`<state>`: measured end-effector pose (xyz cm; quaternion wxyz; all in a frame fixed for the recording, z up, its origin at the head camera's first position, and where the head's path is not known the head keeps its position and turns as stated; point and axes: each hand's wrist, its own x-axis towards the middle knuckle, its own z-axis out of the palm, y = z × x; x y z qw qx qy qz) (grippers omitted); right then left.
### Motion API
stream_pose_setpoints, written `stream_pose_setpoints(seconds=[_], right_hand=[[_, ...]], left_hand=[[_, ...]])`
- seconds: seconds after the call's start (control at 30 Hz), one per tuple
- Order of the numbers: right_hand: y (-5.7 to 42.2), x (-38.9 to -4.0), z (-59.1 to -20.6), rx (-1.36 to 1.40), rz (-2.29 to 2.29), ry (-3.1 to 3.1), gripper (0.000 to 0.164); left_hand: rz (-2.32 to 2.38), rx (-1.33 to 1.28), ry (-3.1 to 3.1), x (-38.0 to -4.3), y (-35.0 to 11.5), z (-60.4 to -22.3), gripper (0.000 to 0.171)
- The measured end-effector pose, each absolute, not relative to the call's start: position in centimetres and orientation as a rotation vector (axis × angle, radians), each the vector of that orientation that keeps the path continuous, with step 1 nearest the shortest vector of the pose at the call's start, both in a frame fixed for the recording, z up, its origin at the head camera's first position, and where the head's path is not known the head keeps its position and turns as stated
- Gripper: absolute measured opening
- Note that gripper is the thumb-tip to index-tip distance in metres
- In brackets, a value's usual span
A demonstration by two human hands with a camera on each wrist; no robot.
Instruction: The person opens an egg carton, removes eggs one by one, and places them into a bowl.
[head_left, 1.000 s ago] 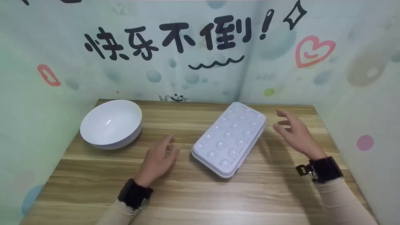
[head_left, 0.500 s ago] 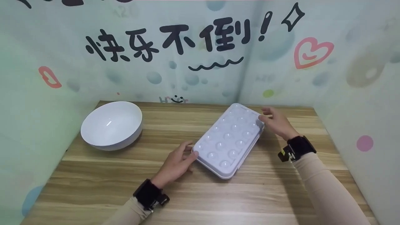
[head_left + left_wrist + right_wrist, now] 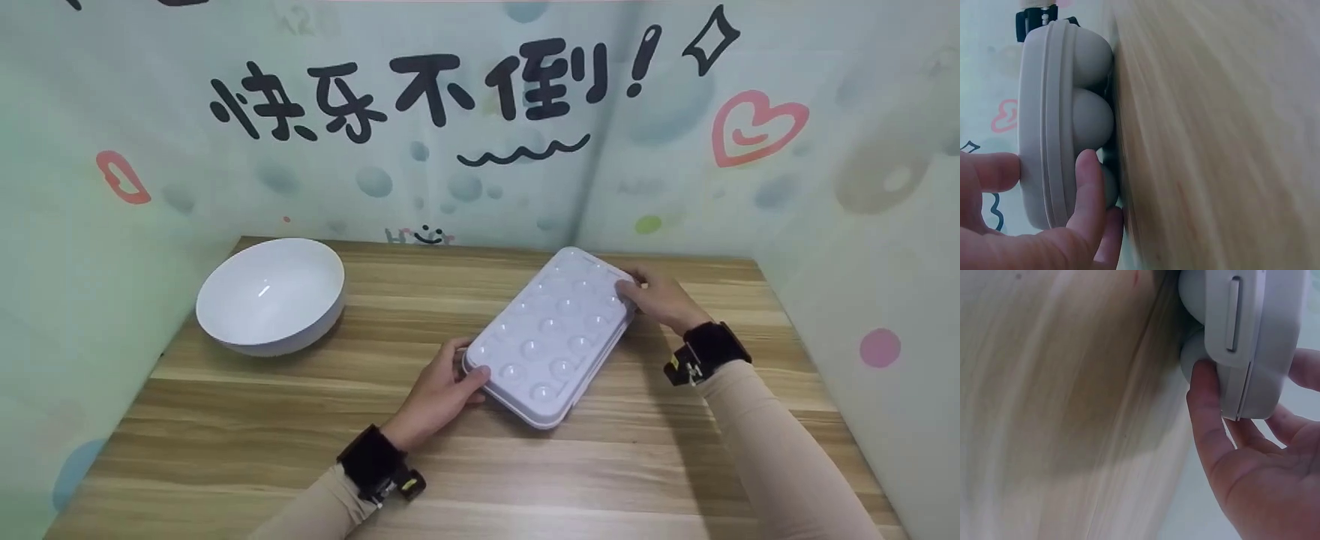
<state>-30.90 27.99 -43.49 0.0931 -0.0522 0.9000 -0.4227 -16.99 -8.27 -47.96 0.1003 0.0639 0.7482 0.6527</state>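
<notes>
A white plastic egg box (image 3: 550, 337) with a lidded top full of round bumps lies at a slant on the wooden table. My left hand (image 3: 442, 390) grips its near left corner, thumb on the lid and fingers under the rim. At the far right corner my right hand (image 3: 667, 300) holds it the same way, thumb on top. In the left wrist view, rounded cups (image 3: 1093, 118) on the underside sit close over the table, with fingertips against them. A clasp (image 3: 1233, 315) on the long side appears fastened in the right wrist view. The inside is hidden.
A large white bowl (image 3: 270, 296) stands at the back left of the wooden table (image 3: 525, 487). Behind and on both sides hang printed cloth walls (image 3: 465, 97) with lettering, hearts and dots.
Both hands have come inward from either side of the egg box and taken hold of its opposite corners. The box and bowl show no clear movement on the table.
</notes>
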Motion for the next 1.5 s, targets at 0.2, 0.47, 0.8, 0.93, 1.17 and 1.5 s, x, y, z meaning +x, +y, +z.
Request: stream_pose_setpoints(seconds=[0.2, 0.47, 0.8, 0.93, 1.17, 1.5], right_hand=[[28.6, -30.7, -43.7, -0.166, -1.199, 2.672, 0.059], [29.2, -29.7, -43.4, -0.220, -1.187, 2.640, 0.045], [30.0, -27.8, -42.6, -0.229, -1.158, 2.547, 0.049], [30.3, -27.1, -42.6, -0.246, -1.161, 2.517, 0.067], [30.1, -25.8, -42.6, -0.317, -1.083, 2.580, 0.077], [30.0, -23.4, -42.4, -0.333, -0.946, 2.682, 0.069]], left_hand=[[1.935, 0.143, 2.205, -17.4, -8.1, -47.7, 0.055], [1.843, 0.100, 2.329, -18.7, -8.9, -47.1, 0.054], [1.862, 0.003, 2.360, -21.4, -9.8, -46.8, 0.050], [1.789, -0.014, 2.425, -22.6, -9.8, -46.5, 0.051], [1.748, 0.021, 2.467, -24.6, -10.4, -46.3, 0.052], [1.539, 0.119, 2.505, -27.3, -10.3, -45.4, 0.053]])
